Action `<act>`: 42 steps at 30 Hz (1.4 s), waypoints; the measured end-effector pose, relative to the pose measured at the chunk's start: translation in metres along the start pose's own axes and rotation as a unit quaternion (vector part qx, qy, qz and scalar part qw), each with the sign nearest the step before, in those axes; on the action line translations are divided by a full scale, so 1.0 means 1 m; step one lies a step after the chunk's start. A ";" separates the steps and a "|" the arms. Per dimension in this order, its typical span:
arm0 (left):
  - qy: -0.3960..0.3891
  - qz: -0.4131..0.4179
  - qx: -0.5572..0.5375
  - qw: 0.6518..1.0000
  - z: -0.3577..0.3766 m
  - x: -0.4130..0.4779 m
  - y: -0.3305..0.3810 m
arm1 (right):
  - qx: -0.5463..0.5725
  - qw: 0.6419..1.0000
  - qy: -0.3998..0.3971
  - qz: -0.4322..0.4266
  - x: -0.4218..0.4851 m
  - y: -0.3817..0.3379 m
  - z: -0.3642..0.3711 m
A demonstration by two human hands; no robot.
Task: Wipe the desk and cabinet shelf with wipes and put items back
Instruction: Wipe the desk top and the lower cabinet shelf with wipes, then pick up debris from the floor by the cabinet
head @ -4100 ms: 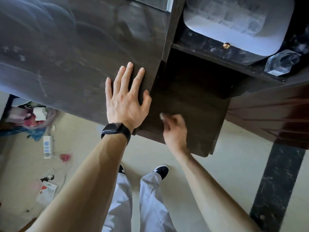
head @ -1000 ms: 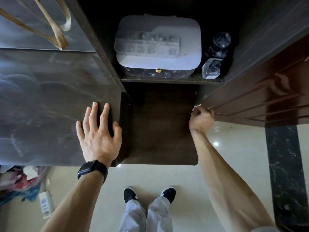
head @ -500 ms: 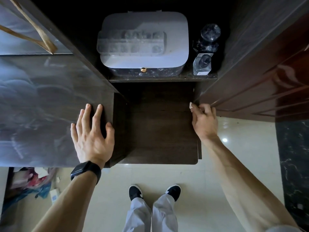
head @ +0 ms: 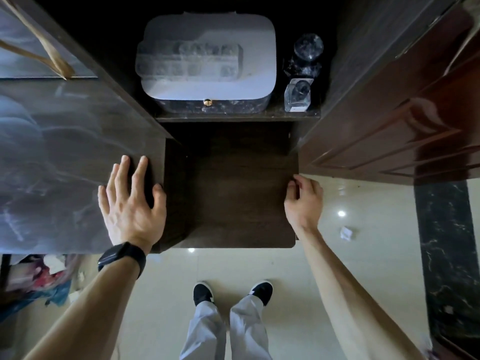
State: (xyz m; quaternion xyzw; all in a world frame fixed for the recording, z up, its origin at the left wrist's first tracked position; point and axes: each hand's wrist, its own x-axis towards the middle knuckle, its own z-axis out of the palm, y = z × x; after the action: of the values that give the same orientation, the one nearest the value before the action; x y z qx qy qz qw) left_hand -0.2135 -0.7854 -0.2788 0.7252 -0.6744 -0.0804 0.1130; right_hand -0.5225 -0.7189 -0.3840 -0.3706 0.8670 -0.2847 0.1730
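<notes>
Dark wood shelf (head: 233,198), left grip (head: 132,203) splayed flat on desk (head: 65,165), right grip (head: 304,201) curled, hold unclear

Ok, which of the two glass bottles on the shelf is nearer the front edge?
The square clear bottle, right at the shelf edge; the round dark bottle stands behind it, deeper in.

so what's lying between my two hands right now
Nothing. In the head view, the dark shelf is bare between the left hand and the right hand.
</notes>
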 end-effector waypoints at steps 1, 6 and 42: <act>0.000 0.003 0.002 1.000 0.000 0.001 0.000 | -0.041 0.998 -0.018 -0.052 0.002 -0.013 0.004; 0.004 0.005 0.000 1.000 0.001 0.001 -0.003 | -0.244 0.921 -0.244 -0.179 0.018 -0.047 0.033; -0.453 0.305 0.109 0.830 0.368 -0.306 0.310 | -0.150 0.919 -0.299 0.208 -0.066 0.473 -0.102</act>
State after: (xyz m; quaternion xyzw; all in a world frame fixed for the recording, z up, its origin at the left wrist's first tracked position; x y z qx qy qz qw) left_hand -0.6341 -0.5212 -0.5595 0.3722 -0.8415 -0.2870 -0.2663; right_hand -0.7875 -0.3662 -0.5931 -0.2714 0.8651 0.0148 0.4216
